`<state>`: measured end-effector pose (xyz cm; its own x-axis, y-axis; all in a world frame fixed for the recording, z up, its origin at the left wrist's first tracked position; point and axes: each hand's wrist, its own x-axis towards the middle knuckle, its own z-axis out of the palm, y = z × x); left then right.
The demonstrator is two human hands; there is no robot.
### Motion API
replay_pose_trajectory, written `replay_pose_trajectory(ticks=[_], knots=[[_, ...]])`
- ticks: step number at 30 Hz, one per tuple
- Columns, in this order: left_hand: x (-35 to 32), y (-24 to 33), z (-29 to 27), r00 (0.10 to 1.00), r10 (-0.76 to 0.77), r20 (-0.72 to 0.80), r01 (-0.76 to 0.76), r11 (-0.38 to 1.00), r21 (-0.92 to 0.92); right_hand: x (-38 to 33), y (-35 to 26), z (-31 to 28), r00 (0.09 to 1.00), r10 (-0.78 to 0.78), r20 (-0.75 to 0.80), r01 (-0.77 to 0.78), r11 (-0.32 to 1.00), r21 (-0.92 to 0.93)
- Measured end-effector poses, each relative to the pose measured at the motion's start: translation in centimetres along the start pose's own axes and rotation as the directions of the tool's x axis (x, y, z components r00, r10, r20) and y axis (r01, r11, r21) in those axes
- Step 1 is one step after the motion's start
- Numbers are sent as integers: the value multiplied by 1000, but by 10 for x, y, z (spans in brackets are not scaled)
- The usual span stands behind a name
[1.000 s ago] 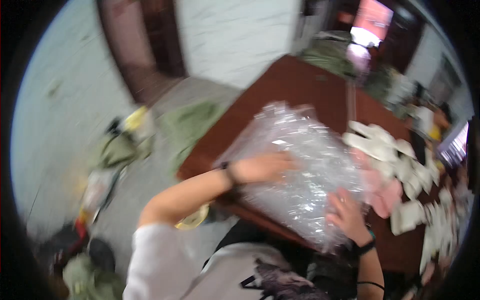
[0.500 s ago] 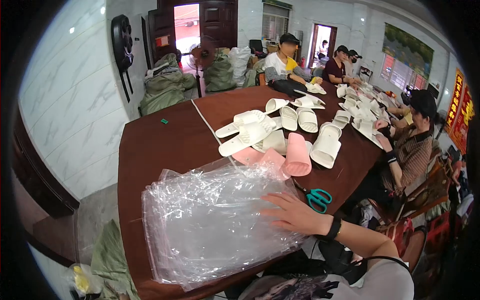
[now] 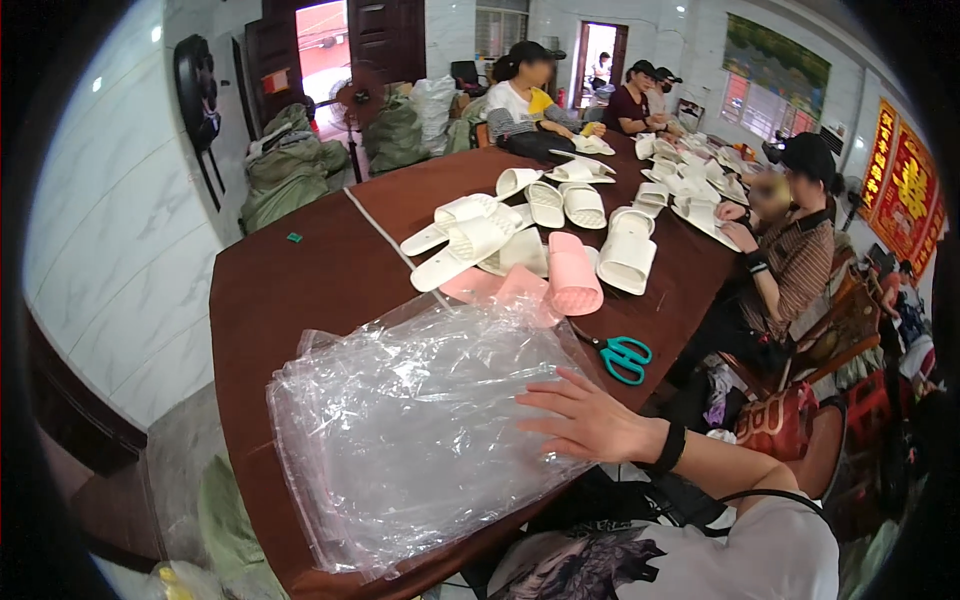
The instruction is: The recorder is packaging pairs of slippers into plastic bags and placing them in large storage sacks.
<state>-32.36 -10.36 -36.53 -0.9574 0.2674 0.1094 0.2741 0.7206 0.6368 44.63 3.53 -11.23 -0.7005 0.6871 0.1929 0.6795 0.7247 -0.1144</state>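
Lower right of centre, your right hand (image 3: pixel 595 422), fingers spread apart, lies over the right edge of the clear bags (image 3: pixel 420 450) stretching leftward.

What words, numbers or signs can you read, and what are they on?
Red-and-gold hanging, far right: gold characters, some big, but I won't copy them out.
Clear plastic bags: no writing I can make out.
White slippers: any marks are too small to read.

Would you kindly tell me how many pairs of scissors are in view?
1: the teal-handled scissors lie on the brown table, right of the clear plastic stack and beyond the right hand. Others could be hidden from view.
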Motion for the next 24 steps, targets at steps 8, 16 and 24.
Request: replay_pose_trajectory(ticks=[8,16,24], knots=[[-96,39,-23,985,-94,-147,93,996,-11,-28,7,-1,987,98,-127,-93,995,47],[-154,58,-63,976,-106,-190,99,994,-46,-42,20,1,953,179,-244,-151,980,128],[-100,96,18,999,-1,-39,-6,986,-166,-48,22,21,925,261,-276,-229,963,145]])
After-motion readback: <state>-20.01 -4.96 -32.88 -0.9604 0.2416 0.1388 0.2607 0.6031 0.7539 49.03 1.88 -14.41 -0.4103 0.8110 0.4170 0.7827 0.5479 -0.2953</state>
